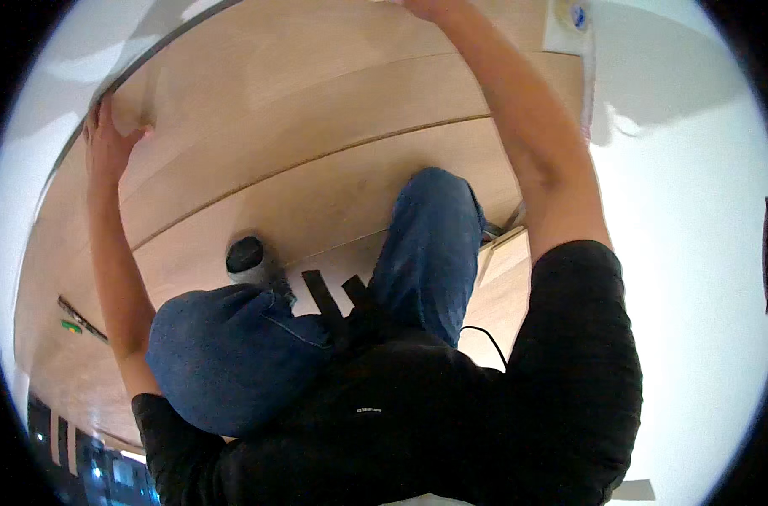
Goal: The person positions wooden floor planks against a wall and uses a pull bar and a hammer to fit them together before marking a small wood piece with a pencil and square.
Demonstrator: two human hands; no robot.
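Note:
My left hand [112,143] lies at the far left on a light wood-look floor plank [308,110], beside the dark edge along the white wall. Its fingers are spread, with the thumb apart, and nothing shows in its grasp. At the top edge of the picture is my right hand [422,7], mostly cut off, over the far part of the planks. Whether its fingers hold anything is hidden. A dark gap [316,158] runs slantwise between this plank and the nearer one [316,207], where my foot rests.
A dark, narrow tool [82,319] and a small green-and-yellow object [71,327] lie on the left. Cut board pieces [504,253] sit beside my right knee, with a black cable [489,339] nearer. A white wall [696,253] bounds the right. A blue-centred roll [578,17] is at top right.

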